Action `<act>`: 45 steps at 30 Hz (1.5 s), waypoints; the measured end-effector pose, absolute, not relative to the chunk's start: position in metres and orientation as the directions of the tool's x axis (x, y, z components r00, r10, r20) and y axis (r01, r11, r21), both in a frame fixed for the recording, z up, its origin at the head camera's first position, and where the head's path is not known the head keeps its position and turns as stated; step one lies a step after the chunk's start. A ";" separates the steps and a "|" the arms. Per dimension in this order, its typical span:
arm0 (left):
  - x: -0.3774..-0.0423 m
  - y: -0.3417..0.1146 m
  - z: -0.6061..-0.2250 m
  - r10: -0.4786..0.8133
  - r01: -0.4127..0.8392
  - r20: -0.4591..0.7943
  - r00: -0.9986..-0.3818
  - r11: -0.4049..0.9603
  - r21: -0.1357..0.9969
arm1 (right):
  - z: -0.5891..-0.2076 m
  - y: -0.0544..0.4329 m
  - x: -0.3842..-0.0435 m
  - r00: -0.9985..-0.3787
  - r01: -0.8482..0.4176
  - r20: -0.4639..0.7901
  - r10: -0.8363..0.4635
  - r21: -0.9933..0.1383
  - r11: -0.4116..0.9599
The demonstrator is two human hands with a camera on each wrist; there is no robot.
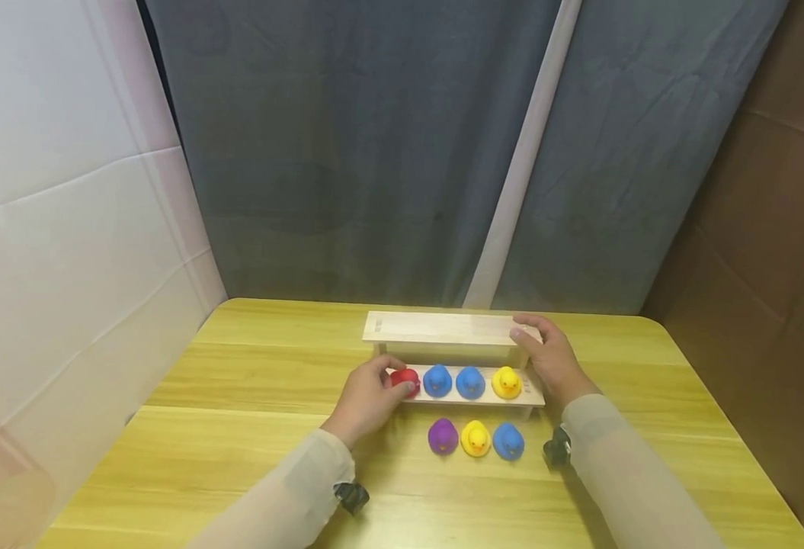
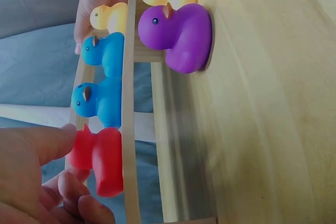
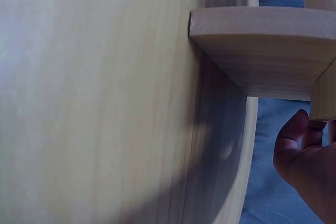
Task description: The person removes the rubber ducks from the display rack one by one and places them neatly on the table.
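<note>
At the left end of the lower step of a two-step wooden rack (image 1: 443, 328), my left hand (image 1: 367, 398) pinches a red toy duck (image 2: 107, 163) between thumb and fingers. The duck sits on the step, its head turned away from the left wrist camera's right side. Beside it on that step stand two blue ducks (image 1: 437, 383) and a yellow duck (image 1: 507, 383). My right hand (image 1: 555, 364) grips the right end of the upper step, thumb on the near side. In the right wrist view its fingers partly disappear behind the wood.
In front of the rack, a purple duck (image 1: 443, 438), another yellow duck (image 1: 475, 439) and another blue duck (image 1: 509, 442) stand in a row on the wooden table (image 1: 251, 427). Behind the table hangs a grey curtain (image 1: 374, 152).
</note>
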State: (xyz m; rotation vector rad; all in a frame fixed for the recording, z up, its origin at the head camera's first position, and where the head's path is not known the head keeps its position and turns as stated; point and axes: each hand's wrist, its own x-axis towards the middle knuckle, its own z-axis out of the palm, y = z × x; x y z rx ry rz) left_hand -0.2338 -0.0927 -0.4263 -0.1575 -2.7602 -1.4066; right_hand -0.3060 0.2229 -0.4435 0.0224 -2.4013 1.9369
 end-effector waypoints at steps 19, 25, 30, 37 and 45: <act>-0.231 -0.092 -0.421 0.092 0.086 0.038 -0.995 0.589 0.804 | -0.441 0.222 -0.304 -0.998 -0.054 0.061 0.030 -0.982 0.183; -0.228 -0.095 -0.415 0.135 0.093 0.020 -0.991 0.563 0.821 | -0.442 0.223 -0.305 -0.998 -0.055 0.061 0.030 -0.980 0.192; -0.224 -0.099 -0.410 0.172 0.109 0.014 -0.985 0.558 0.823 | -0.436 0.221 -0.302 -0.999 -0.044 0.048 0.015 -0.982 0.183; -0.218 -0.107 -0.407 0.248 0.185 0.052 -0.967 0.553 0.812 | -0.416 0.215 -0.287 -0.999 -0.044 0.045 -0.002 -0.983 0.180; -0.212 -0.117 -0.410 0.347 0.246 0.056 -0.936 0.532 0.810 | -0.412 0.213 -0.285 -0.999 -0.042 0.043 0.006 -0.981 0.191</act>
